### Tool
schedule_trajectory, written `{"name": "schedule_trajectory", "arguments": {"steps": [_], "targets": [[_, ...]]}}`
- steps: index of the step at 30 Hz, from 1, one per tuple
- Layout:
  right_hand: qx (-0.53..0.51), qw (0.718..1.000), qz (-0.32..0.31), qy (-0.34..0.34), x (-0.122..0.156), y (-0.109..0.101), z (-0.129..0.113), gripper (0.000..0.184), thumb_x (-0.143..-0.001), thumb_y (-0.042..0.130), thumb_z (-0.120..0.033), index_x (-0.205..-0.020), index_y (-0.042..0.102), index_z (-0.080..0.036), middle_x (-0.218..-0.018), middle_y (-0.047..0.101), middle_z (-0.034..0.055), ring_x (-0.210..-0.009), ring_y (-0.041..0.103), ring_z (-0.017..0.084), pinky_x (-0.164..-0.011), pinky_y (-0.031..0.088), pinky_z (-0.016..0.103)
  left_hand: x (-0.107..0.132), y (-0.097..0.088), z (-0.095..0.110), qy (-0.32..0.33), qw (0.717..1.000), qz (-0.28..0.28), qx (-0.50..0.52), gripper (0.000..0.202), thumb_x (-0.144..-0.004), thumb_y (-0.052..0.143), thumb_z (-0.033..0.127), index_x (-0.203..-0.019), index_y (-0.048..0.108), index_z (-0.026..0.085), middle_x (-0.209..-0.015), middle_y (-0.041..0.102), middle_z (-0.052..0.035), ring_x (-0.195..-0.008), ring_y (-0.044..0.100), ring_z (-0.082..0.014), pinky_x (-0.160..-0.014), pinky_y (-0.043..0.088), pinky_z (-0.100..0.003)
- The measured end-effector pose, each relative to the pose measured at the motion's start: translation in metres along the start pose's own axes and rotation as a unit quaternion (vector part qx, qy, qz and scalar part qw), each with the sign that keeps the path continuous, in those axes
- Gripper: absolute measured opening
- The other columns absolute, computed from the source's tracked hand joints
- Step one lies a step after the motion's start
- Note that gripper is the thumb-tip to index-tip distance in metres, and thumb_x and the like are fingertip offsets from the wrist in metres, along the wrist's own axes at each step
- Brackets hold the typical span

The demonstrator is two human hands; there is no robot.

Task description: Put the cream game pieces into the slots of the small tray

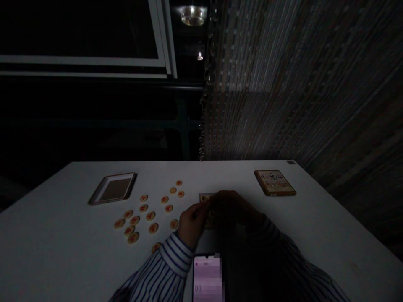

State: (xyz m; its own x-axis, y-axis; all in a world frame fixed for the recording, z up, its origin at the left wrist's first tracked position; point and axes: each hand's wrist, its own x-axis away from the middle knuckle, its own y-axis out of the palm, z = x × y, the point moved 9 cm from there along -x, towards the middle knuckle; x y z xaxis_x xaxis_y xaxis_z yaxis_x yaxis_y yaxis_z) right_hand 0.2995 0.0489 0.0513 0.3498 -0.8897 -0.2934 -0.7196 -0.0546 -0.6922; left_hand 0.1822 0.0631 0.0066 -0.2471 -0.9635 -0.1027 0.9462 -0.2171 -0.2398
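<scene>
Head camera, in very dim light: nearest me a lit phone (pixel 208 279) lies at the tabletop's (pixel 63 243) front edge, between my two striped sleeves. Just beyond it my left hand (pixel 190 224) and my right hand (pixel 234 207) meet near the middle of the tabletop over a small box (pixel 204 196), yellowish and mostly hidden under them. My left fingers (pixel 201 209) are curled together on its near side; my right hand lies in shadow on top of it, and I cannot tell whether those fingers are apart or together. To the left of my hands, pale round discs (pixel 150 216) with red marks lie scattered flat, apart from one another, one half hidden by my left sleeve. Farther left and back sits a shallow square tray (pixel 108 201). Far right, well apart from my hands, a flat printed box (pixel 274 182) lies face up. Behind the tabletop hang a woven curtain (pixel 283 84) and a dark window (pixel 160 37).
</scene>
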Motion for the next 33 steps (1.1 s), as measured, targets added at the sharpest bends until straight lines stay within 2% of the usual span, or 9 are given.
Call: {"name": "schedule_trajectory", "arguments": {"steps": [6,13,25,33], "targets": [[-0.024,1.0,0.008,-0.004,-0.001,-0.003,-0.007,0.021,-0.076,0.052,-0.025,-0.093,0.061,-0.017,-0.09,0.065,0.0058,-0.084,0.059,0.017,-0.076,0.046,0.03,0.0,-0.001,-0.002,0.001,1.0,0.002,0.014,0.026,-0.072,0.053,0.032,-0.087,0.065,0.015,-0.084,0.068,-0.0054,-0.078,0.062,-0.0173,-0.071,0.049,-0.028],[-0.017,0.999,0.035,0.007,0.002,-0.006,0.005,0.021,-0.077,0.05,-0.022,-0.095,0.06,-0.019,-0.093,0.064,0.0055,-0.086,0.058,0.016,-0.078,0.045,0.031,0.0,-0.01,-0.001,-0.026,0.998,0.046,0.043,0.023,-0.068,0.056,0.029,-0.083,0.065,0.013,-0.078,0.069,-0.0057,-0.074,0.063,-0.0171,-0.068,0.05,-0.028],[-0.083,0.996,0.017,0.003,-0.001,-0.001,-0.005,0.028,-0.076,0.051,-0.022,-0.103,0.055,-0.017,-0.1,0.062,0.0074,-0.091,0.057,0.018,-0.081,0.044,0.032,-0.001,-0.008,-0.021,-0.1,0.98,0.064,0.161,0.029,-0.063,0.061,0.033,-0.083,0.063,0.012,-0.077,0.068,-0.0075,-0.071,0.063,-0.0173,-0.064,0.05,-0.026],[-0.083,0.996,0.014,0.007,-0.002,-0.002,-0.01,0.026,-0.076,0.051,-0.026,-0.101,0.055,-0.019,-0.098,0.062,0.0058,-0.09,0.058,0.017,-0.081,0.044,0.031,0.005,-0.008,-0.012,-0.141,0.969,0.071,0.19,0.025,-0.059,0.063,0.028,-0.078,0.063,0.012,-0.071,0.069,-0.0061,-0.066,0.063,-0.0167,-0.058,0.05,-0.023]]}}
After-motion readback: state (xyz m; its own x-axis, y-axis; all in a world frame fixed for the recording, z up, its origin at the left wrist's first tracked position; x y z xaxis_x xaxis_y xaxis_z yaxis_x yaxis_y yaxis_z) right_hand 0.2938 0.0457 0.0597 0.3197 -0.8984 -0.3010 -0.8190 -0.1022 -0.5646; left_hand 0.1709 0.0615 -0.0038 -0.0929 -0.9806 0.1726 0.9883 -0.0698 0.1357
